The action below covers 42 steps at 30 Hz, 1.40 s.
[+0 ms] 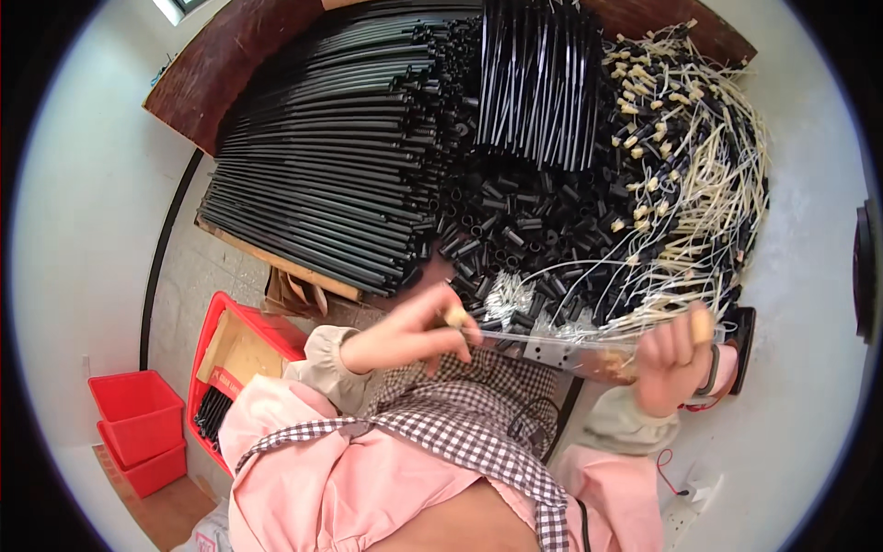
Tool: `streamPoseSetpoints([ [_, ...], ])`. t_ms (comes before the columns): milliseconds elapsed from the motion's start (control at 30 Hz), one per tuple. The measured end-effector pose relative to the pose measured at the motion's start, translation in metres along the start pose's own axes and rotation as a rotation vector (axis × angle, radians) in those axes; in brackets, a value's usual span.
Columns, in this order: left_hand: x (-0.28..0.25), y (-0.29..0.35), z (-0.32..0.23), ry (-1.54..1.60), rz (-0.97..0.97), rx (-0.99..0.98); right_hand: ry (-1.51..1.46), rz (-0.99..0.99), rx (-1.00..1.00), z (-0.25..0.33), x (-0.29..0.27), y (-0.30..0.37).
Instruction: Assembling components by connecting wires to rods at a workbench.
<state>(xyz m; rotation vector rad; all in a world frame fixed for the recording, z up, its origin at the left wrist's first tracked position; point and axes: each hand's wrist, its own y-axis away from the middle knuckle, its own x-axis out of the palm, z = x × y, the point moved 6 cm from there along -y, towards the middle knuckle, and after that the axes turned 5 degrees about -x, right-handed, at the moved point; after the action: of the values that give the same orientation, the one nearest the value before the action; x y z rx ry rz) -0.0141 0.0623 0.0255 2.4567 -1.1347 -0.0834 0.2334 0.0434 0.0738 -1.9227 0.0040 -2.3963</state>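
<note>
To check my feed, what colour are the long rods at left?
Black rods, clearest in the head view.

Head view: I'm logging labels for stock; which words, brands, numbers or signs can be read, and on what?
None can be read clearly.
Red band inside the large red crate: pale marks, too blurred.
White bag, lower left: pinkish marks, too small.

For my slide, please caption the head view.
Left hand and right hand hold a pale strand before black tubes and connector-tipped wires.
</note>
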Motion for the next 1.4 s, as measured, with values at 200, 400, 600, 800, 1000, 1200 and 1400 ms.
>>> streamPoseSetpoints([
  [200,0.008,-0.001,-0.045,0.159,-0.23,0.461,1.737,0.382,-0.092,-0.097,0.03,0.003],
  [400,0.012,-0.002,-0.035,-0.244,-0.359,0.594,1.846,0.381,-0.074,-0.119,0.026,-0.001],
  [600,0.024,0.004,-0.03,-0.498,-0.299,0.528,1.654,-0.043,0.012,-0.078,0.018,0.011],
  [800,0.022,0.013,-0.031,-0.176,-0.374,0.509,1.51,0.025,-0.05,-0.074,0.019,0.003],
  [1000,0.038,0.018,-0.072,-0.241,-0.023,0.65,1.266,0.077,0.146,-0.08,0.008,0.014],
  [1200,0.049,0.017,-0.035,-0.453,0.029,0.409,1.723,0.724,-0.258,-0.094,0.067,0.028],
  [1400,-0.031,0.031,-0.044,-0.688,-0.137,0.405,1.503,0.908,-0.028,-0.098,0.057,0.038],
])
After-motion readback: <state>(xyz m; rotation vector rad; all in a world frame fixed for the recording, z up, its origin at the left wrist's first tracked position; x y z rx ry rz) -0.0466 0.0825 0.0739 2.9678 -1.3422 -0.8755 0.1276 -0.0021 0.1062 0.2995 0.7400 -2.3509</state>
